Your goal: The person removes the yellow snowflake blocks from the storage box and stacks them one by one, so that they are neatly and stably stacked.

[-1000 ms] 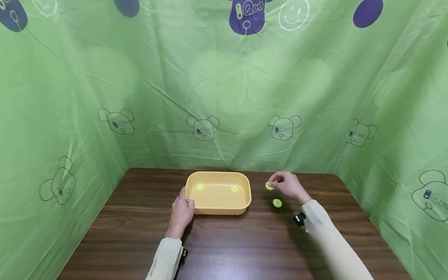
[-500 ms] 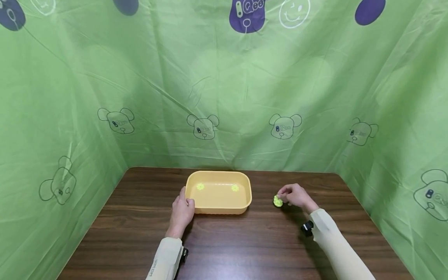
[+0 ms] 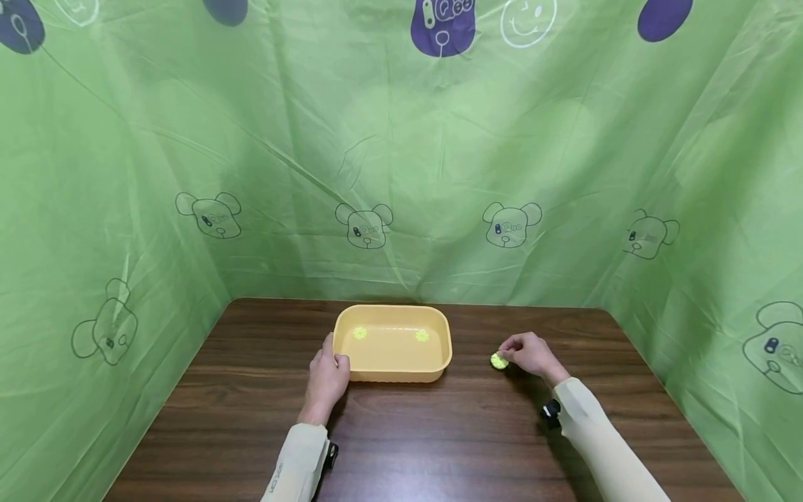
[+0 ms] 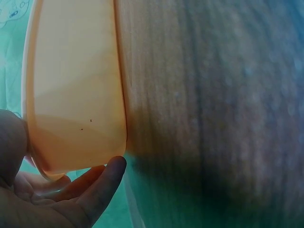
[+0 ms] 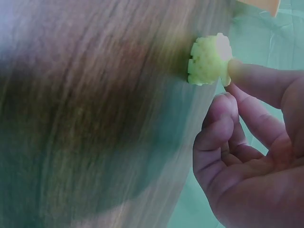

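A yellow rectangular basin [image 3: 395, 377] stands on the table, and my left hand [image 3: 327, 380] grips its left end. In the left wrist view, the thumb lies at the basin's rim and the fingers [image 4: 102, 187] reach along its outer end wall. On the right, my right hand [image 3: 531, 354] pinches a small yellow-green scalloped piece [image 3: 499, 360] between thumb and index finger, low over the table. The right wrist view shows that piece [image 5: 206, 61] with a knobbly side; its other fingers [image 5: 216, 133] are curled. A green round piece seen there earlier is covered by it.
Two yellow-green flower-shaped pieces [image 3: 360, 334] lie apart inside the basin near its back wall. The dark wooden table [image 3: 426, 439] ends at a green patterned curtain [image 3: 433, 272] behind and at both sides.
My right hand has moved right and toward me, bringing its scalloped piece down over the green round piece on the table. The left hand keeps its hold on the basin.
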Demonstrator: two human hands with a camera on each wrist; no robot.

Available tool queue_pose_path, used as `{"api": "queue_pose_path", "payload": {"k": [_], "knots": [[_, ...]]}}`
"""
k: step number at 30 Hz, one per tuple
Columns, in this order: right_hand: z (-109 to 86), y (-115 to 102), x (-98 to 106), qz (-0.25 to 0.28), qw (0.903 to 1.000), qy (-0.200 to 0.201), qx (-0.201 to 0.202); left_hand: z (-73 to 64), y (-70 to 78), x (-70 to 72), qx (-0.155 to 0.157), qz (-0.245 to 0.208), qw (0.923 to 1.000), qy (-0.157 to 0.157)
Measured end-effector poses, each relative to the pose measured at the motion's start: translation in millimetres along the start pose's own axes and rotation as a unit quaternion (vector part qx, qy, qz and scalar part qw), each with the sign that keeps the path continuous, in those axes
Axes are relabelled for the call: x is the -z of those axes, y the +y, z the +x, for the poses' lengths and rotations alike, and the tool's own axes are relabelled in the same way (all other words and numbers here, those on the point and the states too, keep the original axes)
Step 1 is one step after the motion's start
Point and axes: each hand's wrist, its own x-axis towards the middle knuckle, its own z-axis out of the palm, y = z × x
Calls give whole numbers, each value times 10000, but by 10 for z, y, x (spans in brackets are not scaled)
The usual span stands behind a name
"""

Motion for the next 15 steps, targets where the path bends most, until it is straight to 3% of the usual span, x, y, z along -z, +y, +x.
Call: {"api": "queue_pose_path", "payload": {"k": [15], "knots": [[-29,-32,-106,-86,9999,28,-90,16,-4,19,93,-19,9999,-139]]}}
